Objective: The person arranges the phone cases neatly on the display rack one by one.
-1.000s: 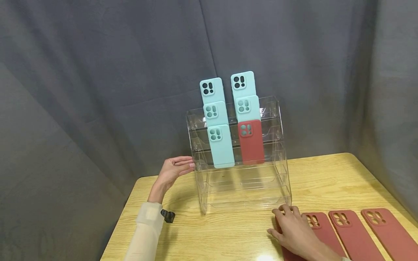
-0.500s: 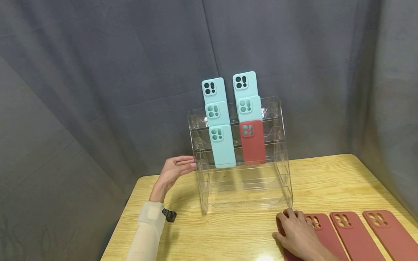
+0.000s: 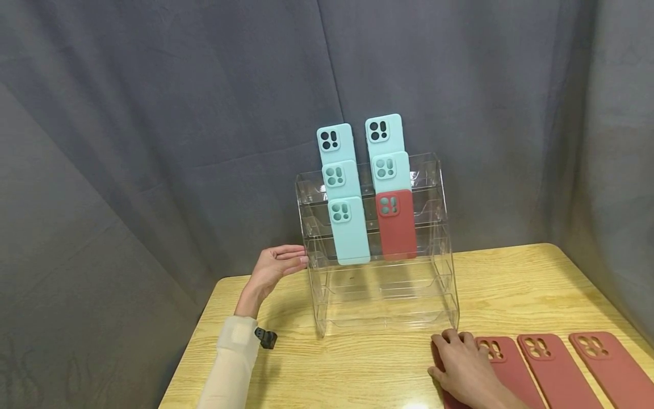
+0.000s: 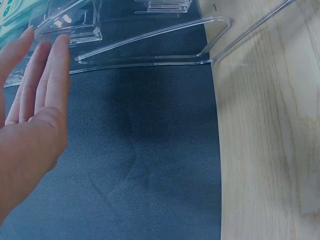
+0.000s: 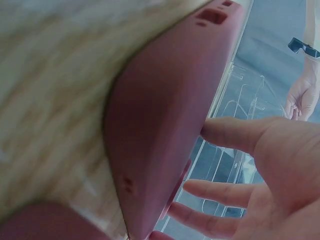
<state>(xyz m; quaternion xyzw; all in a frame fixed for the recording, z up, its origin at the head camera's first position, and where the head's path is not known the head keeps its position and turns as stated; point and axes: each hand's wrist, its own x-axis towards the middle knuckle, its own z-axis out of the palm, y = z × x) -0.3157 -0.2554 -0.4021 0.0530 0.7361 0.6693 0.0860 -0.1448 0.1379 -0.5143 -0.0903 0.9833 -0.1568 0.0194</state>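
Note:
A clear tiered acrylic rack [image 3: 385, 322] stands on the table, bearing several mint phone cases [image 3: 350, 238] in two columns. One red phone case [image 3: 398, 230] fronts the right column. My left hand [image 3: 269, 268] touches the rack's left side, thumb and fingers extended, as the left wrist view also shows. At the front right, my right hand [image 3: 464, 364] spans a red phone case [image 5: 165, 110] lying on the table, largely hidden from the head view. In the right wrist view its thumb [image 5: 227, 132] meets one edge and its fingers reach the camera bump.
To the right of that hand lie three more red phone cases, the middle [image 3: 557, 369] and far-right [image 3: 610, 363] ones with spaces between. Grey curtain [image 3: 204, 113] hangs behind the wooden table [image 3: 306, 369]. The rack's lower tiers are close beyond my right fingers.
My right hand has moved slightly right and its thumb has come in against the red phone case. My left hand stays at the rack. The whole head view has shifted slightly.

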